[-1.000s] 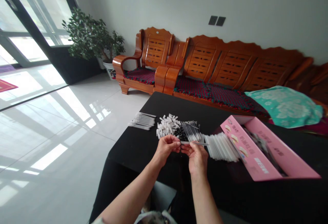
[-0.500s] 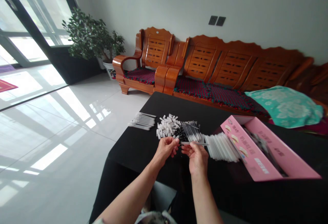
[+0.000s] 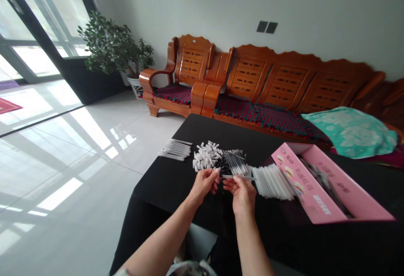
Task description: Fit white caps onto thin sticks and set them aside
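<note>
My right hand [image 3: 243, 194] pinches a slim whitish pen barrel [image 3: 227, 176], held level just above the table's near side. At the barrel's left end, my left hand [image 3: 204, 183] has thumb and forefinger pressed together; whatever sits between them is too small to make out. Just beyond my fingers lie a heap of white caps [image 3: 206, 156], small black pieces [image 3: 224, 167] and a bundle of thin grey pen refills [image 3: 235, 161]. Beside my right hand is a row of translucent tubes [image 3: 272, 181]. Several white pens [image 3: 176, 149] lie side by side farther left.
A pink box [image 3: 304, 187] with printed sides stands open on the black table [image 3: 195, 131] at right, dark contents inside. Behind are a wooden bench [image 3: 246, 72], a turquoise cloth [image 3: 350, 131] and a potted plant [image 3: 110, 44]. Tiled floor [image 3: 72, 158] stretches to the left.
</note>
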{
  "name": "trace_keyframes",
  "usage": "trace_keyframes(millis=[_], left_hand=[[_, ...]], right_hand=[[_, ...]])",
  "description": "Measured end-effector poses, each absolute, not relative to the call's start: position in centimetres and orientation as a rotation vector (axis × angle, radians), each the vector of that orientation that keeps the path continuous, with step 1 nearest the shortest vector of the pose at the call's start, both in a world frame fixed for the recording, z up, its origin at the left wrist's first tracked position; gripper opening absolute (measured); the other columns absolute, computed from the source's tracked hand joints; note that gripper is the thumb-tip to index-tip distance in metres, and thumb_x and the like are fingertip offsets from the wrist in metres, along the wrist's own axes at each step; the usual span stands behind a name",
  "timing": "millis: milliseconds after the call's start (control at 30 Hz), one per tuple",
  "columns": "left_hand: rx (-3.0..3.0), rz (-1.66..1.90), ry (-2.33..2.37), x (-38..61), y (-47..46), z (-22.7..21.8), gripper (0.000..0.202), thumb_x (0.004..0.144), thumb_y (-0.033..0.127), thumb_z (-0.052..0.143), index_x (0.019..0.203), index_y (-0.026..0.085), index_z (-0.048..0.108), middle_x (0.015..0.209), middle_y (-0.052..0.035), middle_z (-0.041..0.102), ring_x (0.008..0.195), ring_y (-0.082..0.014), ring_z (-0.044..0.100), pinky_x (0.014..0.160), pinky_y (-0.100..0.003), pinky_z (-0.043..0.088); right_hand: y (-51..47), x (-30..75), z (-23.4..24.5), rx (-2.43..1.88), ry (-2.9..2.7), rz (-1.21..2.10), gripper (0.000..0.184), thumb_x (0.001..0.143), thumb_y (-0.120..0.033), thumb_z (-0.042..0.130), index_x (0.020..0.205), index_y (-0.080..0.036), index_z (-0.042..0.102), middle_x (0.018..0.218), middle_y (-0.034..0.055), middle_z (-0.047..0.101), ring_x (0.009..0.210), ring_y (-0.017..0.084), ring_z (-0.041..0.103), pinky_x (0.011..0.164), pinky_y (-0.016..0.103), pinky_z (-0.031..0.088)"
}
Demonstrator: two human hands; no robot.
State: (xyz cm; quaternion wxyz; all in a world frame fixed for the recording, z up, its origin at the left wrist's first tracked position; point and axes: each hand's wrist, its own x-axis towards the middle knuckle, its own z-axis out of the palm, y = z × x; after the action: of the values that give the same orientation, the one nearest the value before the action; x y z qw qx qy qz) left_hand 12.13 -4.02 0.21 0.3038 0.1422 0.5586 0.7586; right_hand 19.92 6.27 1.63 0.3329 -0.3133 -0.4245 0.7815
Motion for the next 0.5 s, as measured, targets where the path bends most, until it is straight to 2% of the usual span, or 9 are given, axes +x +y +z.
trace_keyframes(millis=[133,267,333,433,500], left_hand=[[0.371,2.008,1.477,12.02,-3.94,0.09,0.042,0.070,0.050,0.076,0.065,0.011,0.060,0.053,0.0005,0.055,0.042,-0.0066,0.048,0.038,-0.016,0.038],[0.378,2.081,1.413,11.88,-4.08,0.44,0.042,0.060,0.041,0.086,0.081,0.011,0.065,0.063,-0.0001,0.061,0.049,-0.0081,0.054,0.045,-0.018,0.045],[0.364,2.073,1.448,11.84,-4.08,0.40,0.044,0.064,0.046,0.082,0.085,0.012,0.066,0.067,-0.0010,0.061,0.050,-0.0087,0.054,0.042,-0.018,0.045],[0.370,1.987,1.509,11.84,-3.96,0.04,0.047,0.074,0.057,0.069,0.071,0.011,0.063,0.057,-0.0006,0.057,0.042,-0.0071,0.048,0.036,-0.017,0.037],[0.385,1.965,1.500,11.84,-3.88,-0.13,0.047,0.073,0.057,0.070,0.064,0.011,0.060,0.054,-0.0001,0.055,0.041,-0.0064,0.046,0.036,-0.017,0.036]], right_hand=[[6.25,19.86,1.66,-0.824,-1.110,2.039,0.024,0.060,-0.024,0.074,0.076,-0.015,0.059,0.057,0.0053,0.071,0.049,0.021,0.069,0.041,0.025,0.054],[6.22,19.88,1.62,-0.827,-1.101,2.035,0.024,0.059,-0.024,0.073,0.076,-0.014,0.060,0.057,0.0063,0.072,0.049,0.021,0.069,0.042,0.026,0.055],[6.21,19.87,1.60,-0.828,-1.100,2.035,0.024,0.060,-0.024,0.073,0.076,-0.014,0.060,0.057,0.0066,0.072,0.048,0.022,0.069,0.042,0.026,0.055],[6.21,19.81,1.56,-0.831,-1.104,2.043,0.024,0.058,-0.023,0.074,0.076,-0.015,0.060,0.057,0.0063,0.072,0.048,0.021,0.069,0.041,0.025,0.054],[6.23,19.74,1.54,-0.829,-1.107,2.048,0.024,0.059,-0.023,0.074,0.076,-0.014,0.060,0.057,0.0063,0.071,0.048,0.021,0.069,0.041,0.025,0.054]])
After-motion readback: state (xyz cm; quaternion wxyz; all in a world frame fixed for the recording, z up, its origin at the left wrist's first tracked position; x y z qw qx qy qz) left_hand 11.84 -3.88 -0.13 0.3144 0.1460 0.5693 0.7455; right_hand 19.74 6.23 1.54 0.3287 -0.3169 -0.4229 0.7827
